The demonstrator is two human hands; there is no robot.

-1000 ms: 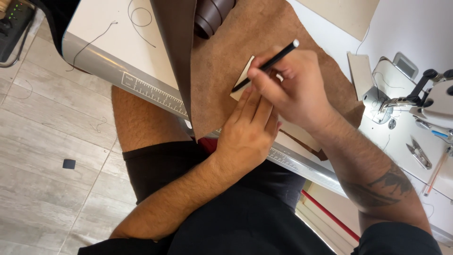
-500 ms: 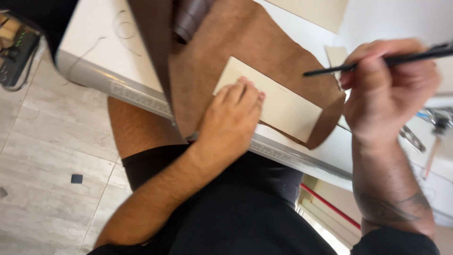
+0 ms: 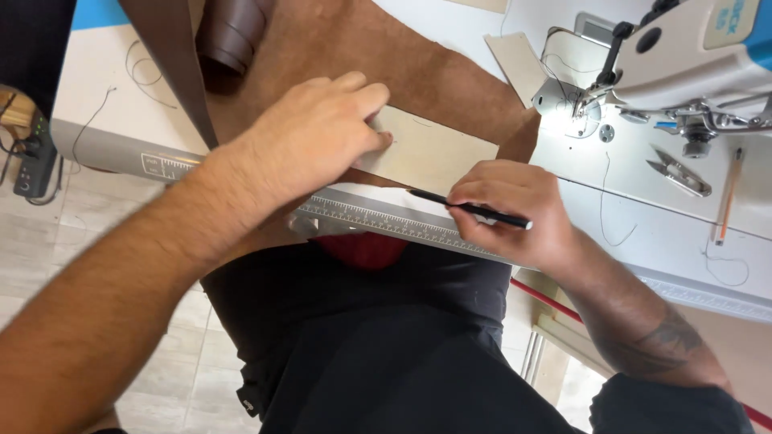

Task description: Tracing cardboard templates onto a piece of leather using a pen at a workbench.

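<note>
The black pen [image 3: 470, 209] is lying almost level, its long axis running left to right, tip pointing left toward the near edge of the tan card template [image 3: 434, 153]. The right hand [image 3: 507, 213] is pinching it, fingers closed around the barrel, above the ruler strip [image 3: 378, 221] along the counter [image 3: 643, 217] edge. The left hand [image 3: 310, 137] is pressing flat, fingers spread, on the template's left end. The template is lying on brown leather [image 3: 418, 68]. A dark leather roll [image 3: 229, 36] is sitting behind; a sewing machine [image 3: 691, 56], thread snips [image 3: 679, 174] and a pencil [image 3: 728, 197] are standing right.
</note>
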